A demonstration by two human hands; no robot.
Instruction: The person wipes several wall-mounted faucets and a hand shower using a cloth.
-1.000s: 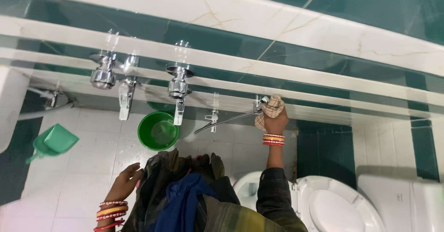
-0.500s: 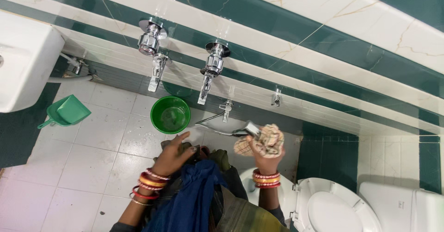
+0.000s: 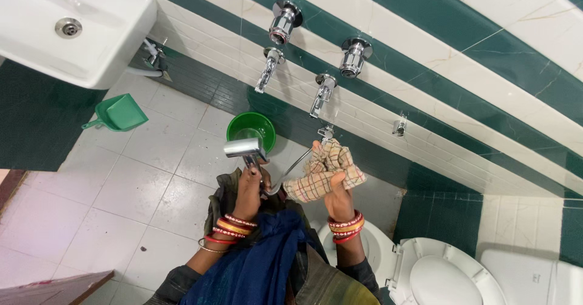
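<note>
Risk first: left hand [image 3: 249, 186] is wrapped around the handle of the chrome hand sprayer [image 3: 243, 148], head up and facing out — a squeeze on the trigger would likely spray the wall, the floor or the person's clothes. Right hand [image 3: 336, 189] is clenched on a bunched checked cloth [image 3: 325, 171], held just beside the sprayer's hose [image 3: 291, 171]. Hose runs in a curve between the two hands toward the wall valve [image 3: 327, 132]; a hard pull could kink it or strain that joint. Polished chrome looks slick, so a loose grip could let the sprayer slip and swing on the hose. Can't tell if the floor tiles [image 3: 127, 177] are wet — if so, footing is a concern.

Materials:
- Sprayer, the two taps [image 3: 270, 68] and knobs: mirror chrome, rounded, hard.
- Cloth: soft woven, beige with red-brown grid, crumpled.
- Green bucket [image 3: 251, 130]: round plastic, on the floor under the taps; green dustpan [image 3: 117, 113] well apart to the left.
- Wall: glossy green and white marbled tile bands.
- Basin [image 3: 79, 31] and toilet [image 3: 437, 274]: smooth white ceramic.
</note>
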